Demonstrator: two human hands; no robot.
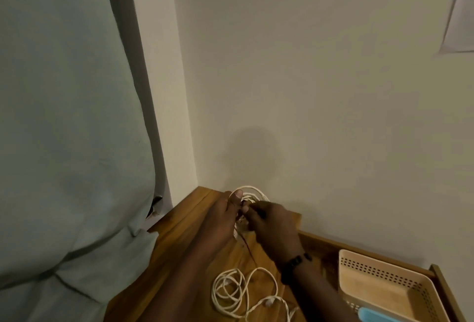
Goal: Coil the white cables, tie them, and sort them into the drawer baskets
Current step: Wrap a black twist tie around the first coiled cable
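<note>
A coiled white cable [252,190] is held up near the back of the wooden top, against the wall. My left hand [223,216] grips the coil from the left, thumb over its loops. My right hand [272,224] pinches a thin dark red tie [247,244] at the coil's middle; the tie's end hangs down toward the wood. A second white cable [230,293] lies in loose loops on the wooden top [179,239] below my hands, its plug end near the front. A beige perforated basket [379,270] sits in the open drawer at the right.
A blue basket's [377,316] corner shows at the bottom edge, in front of the beige one. The drawer's wooden frame [441,278] runs along the right. A pale green curtain [64,116] hangs at the left, and the wall stands close behind the top.
</note>
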